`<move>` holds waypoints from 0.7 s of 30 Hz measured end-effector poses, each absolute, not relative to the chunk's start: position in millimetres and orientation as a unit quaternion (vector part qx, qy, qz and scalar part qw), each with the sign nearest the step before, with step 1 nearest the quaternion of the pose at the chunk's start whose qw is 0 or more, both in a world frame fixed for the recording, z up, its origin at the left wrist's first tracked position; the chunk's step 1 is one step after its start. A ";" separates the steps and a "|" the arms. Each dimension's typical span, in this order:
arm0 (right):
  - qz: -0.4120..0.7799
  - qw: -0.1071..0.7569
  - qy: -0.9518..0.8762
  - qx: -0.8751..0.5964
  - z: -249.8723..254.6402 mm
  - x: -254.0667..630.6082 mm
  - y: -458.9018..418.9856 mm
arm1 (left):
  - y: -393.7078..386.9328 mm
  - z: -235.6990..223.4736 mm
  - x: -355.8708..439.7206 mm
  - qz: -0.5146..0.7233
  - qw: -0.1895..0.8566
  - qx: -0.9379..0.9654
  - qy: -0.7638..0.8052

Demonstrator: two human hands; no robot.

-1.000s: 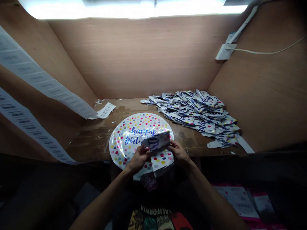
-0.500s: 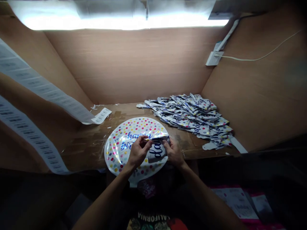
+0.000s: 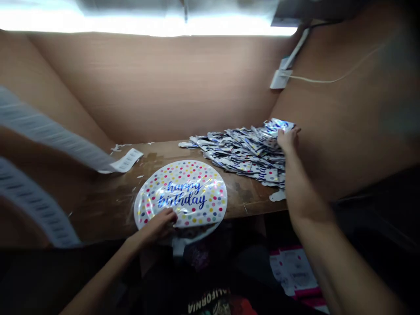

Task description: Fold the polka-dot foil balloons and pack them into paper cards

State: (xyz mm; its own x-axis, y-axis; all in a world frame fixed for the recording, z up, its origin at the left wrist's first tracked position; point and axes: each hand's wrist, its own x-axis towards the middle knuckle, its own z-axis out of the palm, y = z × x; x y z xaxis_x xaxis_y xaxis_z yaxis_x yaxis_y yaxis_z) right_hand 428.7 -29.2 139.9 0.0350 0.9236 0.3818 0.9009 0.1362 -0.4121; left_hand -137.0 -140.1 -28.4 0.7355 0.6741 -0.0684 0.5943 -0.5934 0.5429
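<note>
A round foil balloon (image 3: 183,192) with coloured dots and blue "happy birthday" lettering lies flat on the wooden bench. My left hand (image 3: 159,224) rests on its near left edge, fingers curled onto the foil. My right hand (image 3: 287,138) reaches out to the far right end of a heap of folded foil balloons (image 3: 243,153), its fingers closed on a folded balloon (image 3: 277,125) at the top of the heap.
Long strips of barcode labels (image 3: 49,135) hang across the left wall, their end lying on the bench (image 3: 108,197). A wall socket and cable (image 3: 278,78) are on the right wall. Printed packets (image 3: 292,273) lie below the bench at the right.
The folded balloon held by both hands over the round one has been carried by my right hand to the heap. My left hand dropped to the round balloon's near edge. The view swung right.
</note>
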 end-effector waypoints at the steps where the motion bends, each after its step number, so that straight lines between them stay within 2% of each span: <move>1: 0.004 0.327 -0.664 -0.673 131.2 422.8 -27.2 | -134.9 -30.3 -139.6 0.063 0.296 0.890 0.342; 3: -0.014 0.379 -0.612 -0.694 97.1 381.6 -38.7 | -126.4 -33.7 -139.2 0.061 0.319 0.886 0.330; 4: 0.006 0.377 -0.629 -0.680 75.2 350.5 -52.1 | -122.9 -34.7 -137.2 0.063 0.323 0.883 0.334; 6: 0.093 0.327 -0.724 -0.601 31.0 279.9 -89.8 | -116.7 -34.3 -132.2 0.066 0.337 0.868 0.358; 8: 0.169 0.228 -0.848 -0.447 -4.1 213.8 -129.8 | -110.9 -30.4 -127.3 0.061 0.362 0.845 0.390; 11: 0.096 0.146 -0.898 -0.403 -29.9 150.6 -165.7 | -102.5 -19.6 -122.9 0.056 0.377 0.822 0.424; 13: 0.074 0.123 -0.897 -0.419 -30.7 136.0 -166.5 | -99.6 -10.3 -123.1 0.058 0.364 0.819 0.439; 15: 0.121 0.125 -0.893 -0.415 -21.6 135.9 -152.0 | -102.1 -1.4 -126.3 0.096 0.331 0.817 0.461; 18: 0.336 0.116 -0.865 -0.355 3.9 147.7 -118.4 | -117.1 5.8 -135.0 0.205 0.218 0.828 0.473; 21: 0.525 0.212 -0.738 -0.366 32.4 165.9 -99.3 | -134.8 2.7 -145.2 0.188 0.106 0.856 0.470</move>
